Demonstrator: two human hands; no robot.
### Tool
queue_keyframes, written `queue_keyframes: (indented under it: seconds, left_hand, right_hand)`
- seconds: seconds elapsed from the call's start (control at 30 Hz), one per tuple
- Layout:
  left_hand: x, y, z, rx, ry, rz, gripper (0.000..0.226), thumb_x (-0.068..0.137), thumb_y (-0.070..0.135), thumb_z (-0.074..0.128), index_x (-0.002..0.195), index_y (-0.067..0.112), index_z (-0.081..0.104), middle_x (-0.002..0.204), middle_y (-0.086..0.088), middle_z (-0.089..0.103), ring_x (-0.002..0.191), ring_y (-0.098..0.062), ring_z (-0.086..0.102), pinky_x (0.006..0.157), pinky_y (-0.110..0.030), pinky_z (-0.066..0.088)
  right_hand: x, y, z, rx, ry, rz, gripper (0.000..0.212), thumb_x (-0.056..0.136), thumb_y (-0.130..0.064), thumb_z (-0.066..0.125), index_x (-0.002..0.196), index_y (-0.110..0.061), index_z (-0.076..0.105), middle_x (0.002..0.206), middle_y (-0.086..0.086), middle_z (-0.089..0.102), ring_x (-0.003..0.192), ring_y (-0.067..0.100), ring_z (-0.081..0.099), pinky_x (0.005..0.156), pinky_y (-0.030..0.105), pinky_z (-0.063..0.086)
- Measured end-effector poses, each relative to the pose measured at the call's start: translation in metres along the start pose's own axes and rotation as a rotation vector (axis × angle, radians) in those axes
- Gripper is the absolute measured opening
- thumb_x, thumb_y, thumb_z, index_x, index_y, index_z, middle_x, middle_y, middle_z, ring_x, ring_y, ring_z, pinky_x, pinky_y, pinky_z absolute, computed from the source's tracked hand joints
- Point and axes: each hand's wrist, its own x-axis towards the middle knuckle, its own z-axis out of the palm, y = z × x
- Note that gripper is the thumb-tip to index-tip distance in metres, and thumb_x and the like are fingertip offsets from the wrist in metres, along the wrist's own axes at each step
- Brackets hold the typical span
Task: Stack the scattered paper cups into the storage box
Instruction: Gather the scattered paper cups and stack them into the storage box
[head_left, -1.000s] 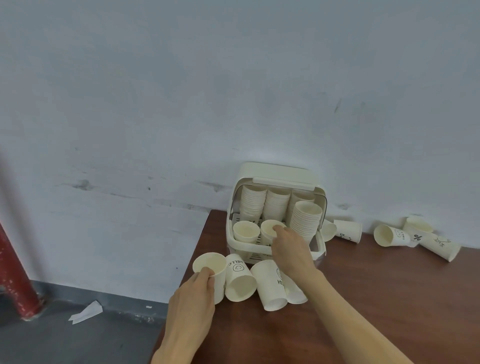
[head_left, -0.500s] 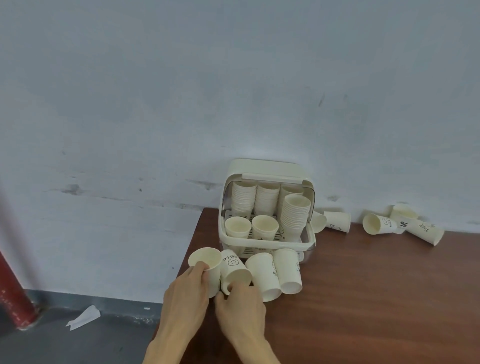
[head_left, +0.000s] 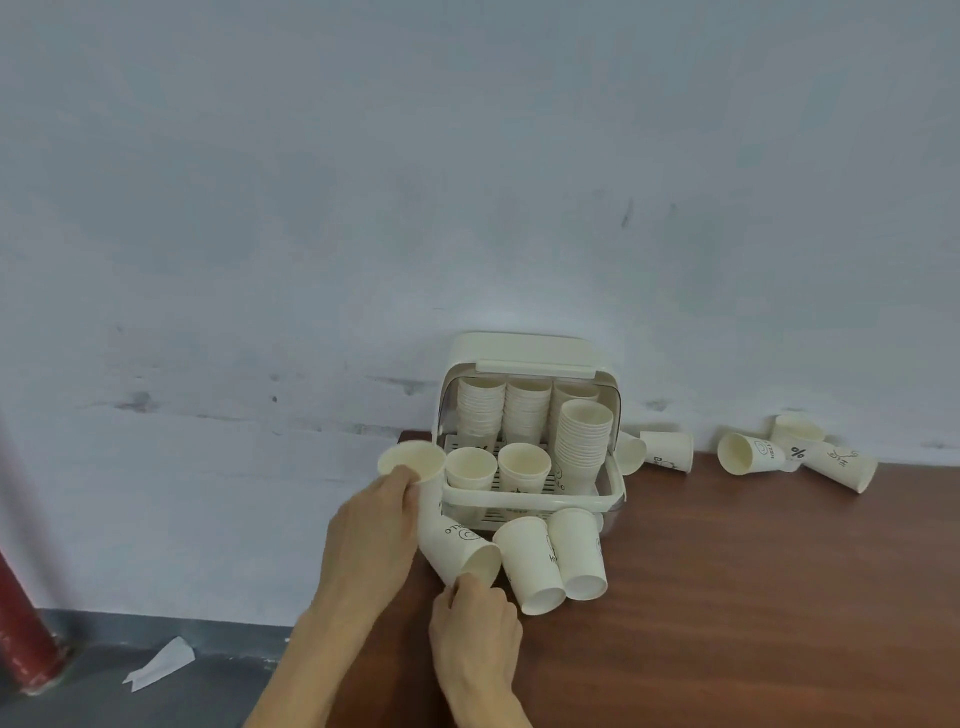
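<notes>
My left hand (head_left: 382, 525) grips an upright paper cup (head_left: 413, 462) beside the storage box (head_left: 530, 501), my right hand (head_left: 480, 623) pinches the tipped "HELLO" cup (head_left: 457, 551); I'd nest them squarely before lifting.

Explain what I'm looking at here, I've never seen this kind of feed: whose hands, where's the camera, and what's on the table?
No machine here: a person works bare-handed, and the single picture comes from a camera on their head, looking forward and down. The left hand grips an upright paper cup beside the storage box. The right hand pinches the rim of the HELLO cup, which lies on its side on the wooden table. Two more tipped cups lie against the box front. Inside the open box stand tall cup stacks and two shorter ones. Other loose cups lie to the right, by the wall.
</notes>
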Motion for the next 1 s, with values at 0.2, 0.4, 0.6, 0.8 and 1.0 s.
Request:
queue_keyframes:
  seconds: [0.2,0.4,0.6,0.8,1.0]
  left_hand:
    - [0.058,0.026,0.008,-0.051,0.011,0.082,0.019,0.1,0.019,0.038,0.096,0.013,0.056,0.079,-0.004,0.061,0.074,-0.028,0.054,0.062,-0.038,0.042]
    - [0.085,0.034,0.035,-0.051,-0.021,0.08,0.021,0.099,0.018,0.038,0.1,0.011,0.058,0.088,-0.008,0.066,0.081,-0.03,0.058,0.066,-0.04,0.048]
    - [0.09,0.023,0.062,0.011,-0.087,0.078,0.022,0.1,0.021,0.037,0.095,0.013,0.057,0.087,-0.007,0.066,0.08,-0.029,0.06,0.066,-0.042,0.05]
    - [0.089,0.008,0.08,0.106,-0.228,0.031,0.03,0.096,0.026,0.039,0.108,0.021,0.066,0.103,-0.008,0.068,0.092,-0.029,0.061,0.076,-0.04,0.052]
    - [0.078,0.006,0.08,0.148,-0.348,-0.007,0.027,0.095,0.024,0.041,0.105,0.022,0.067,0.109,-0.009,0.065,0.095,-0.03,0.059,0.076,-0.037,0.05]
  right_hand:
    - [0.001,0.003,-0.003,0.011,0.041,-0.041,0.026,0.099,-0.03,0.033,0.102,-0.019,0.056,0.101,0.004,0.067,0.096,0.025,0.062,0.067,0.032,0.033]
    - [0.001,0.008,-0.011,0.083,0.129,-0.167,0.021,0.099,-0.028,0.034,0.097,-0.02,0.054,0.094,0.001,0.068,0.082,0.023,0.059,0.065,0.032,0.035]
    - [0.01,0.008,-0.017,0.101,0.324,-0.241,0.005,0.079,-0.021,0.06,0.074,-0.024,0.059,0.058,-0.004,0.06,0.052,0.016,0.058,0.046,0.026,0.028]
    - [0.029,0.009,-0.035,0.019,0.436,-0.295,0.013,0.071,-0.02,0.061,0.062,-0.022,0.052,0.049,-0.004,0.053,0.042,0.015,0.049,0.042,0.025,0.023]
    - [0.054,0.014,-0.063,0.077,0.469,-0.324,0.009,0.086,-0.018,0.056,0.079,-0.016,0.062,0.063,0.001,0.063,0.056,0.027,0.058,0.048,0.036,0.041]
